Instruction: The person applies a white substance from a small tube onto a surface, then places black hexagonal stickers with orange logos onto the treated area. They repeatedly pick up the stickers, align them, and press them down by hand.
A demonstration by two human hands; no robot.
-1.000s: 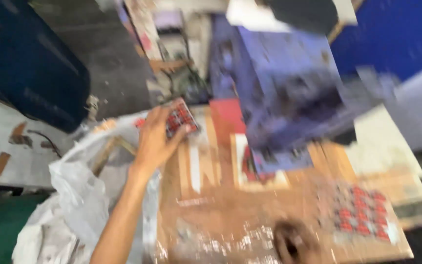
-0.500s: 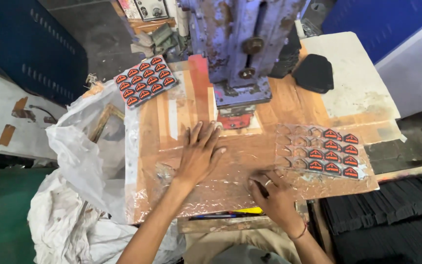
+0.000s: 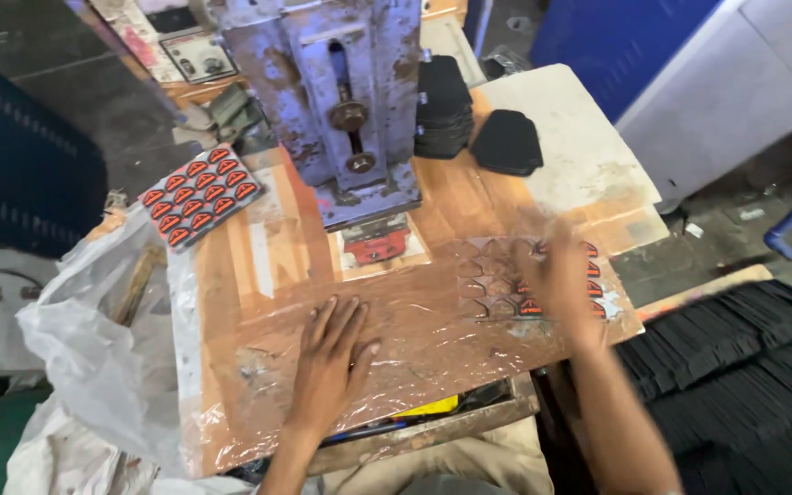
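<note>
We see our left hand point(image 3: 330, 356) and right hand point(image 3: 562, 280), both bare, without gloves or rings. Our forearms are uncovered, no sleeves showing. Light tan trousers cover our lap.

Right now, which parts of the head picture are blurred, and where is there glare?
In the head view, the right hand is smeared by motion over the sheet of red badges, so its fingers cannot be told apart; the left hand lies sharp and flat on the plastic film, which shows pale glare in its wrinkles; the press is sharp.
</note>
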